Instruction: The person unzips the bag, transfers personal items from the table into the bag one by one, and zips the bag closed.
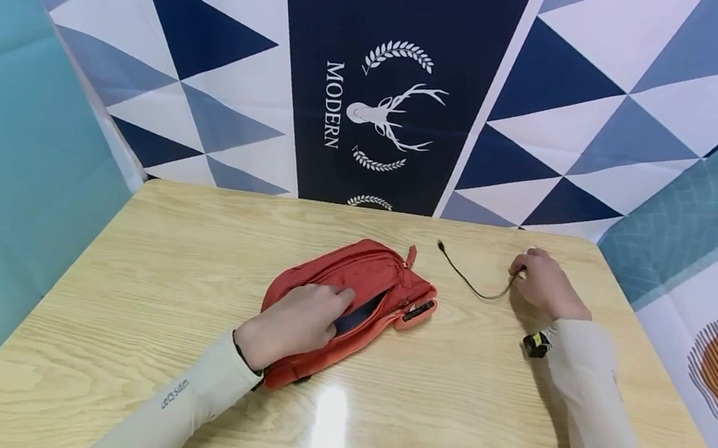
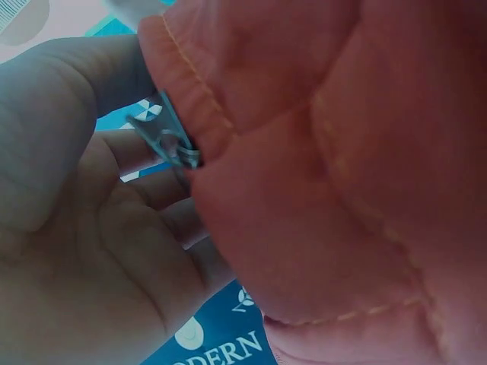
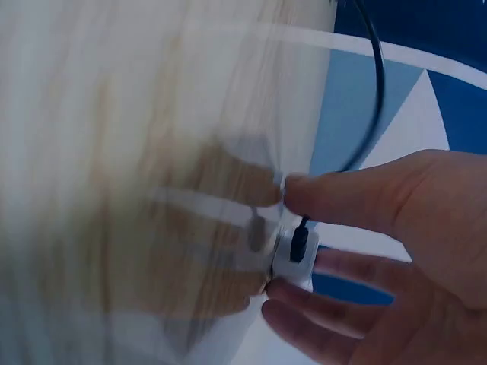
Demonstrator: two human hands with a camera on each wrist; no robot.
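Observation:
A red fabric bag (image 1: 362, 255) lies on its side on the wooden table, its front pocket partly unzipped and showing a dark lining (image 1: 362, 314). My left hand (image 1: 295, 320) grips the fabric at the pocket's edge; in the left wrist view the thumb is on one side, the fingers behind, with a metal zipper pull (image 2: 169, 135) beside them. At the far right, my right hand (image 1: 550, 284) holds a small white block, seemingly a charger (image 3: 283, 270), close to the tabletop. A thin black cable (image 1: 467, 283) is plugged into it and curves leftward over the table.
The pale wooden table (image 1: 145, 288) ends at a patterned cloth wall (image 1: 384, 116) at the back. A black clip-like piece (image 1: 418, 310) sits at the bag's right end. A small black-and-yellow device (image 1: 536, 345) is strapped at my right wrist.

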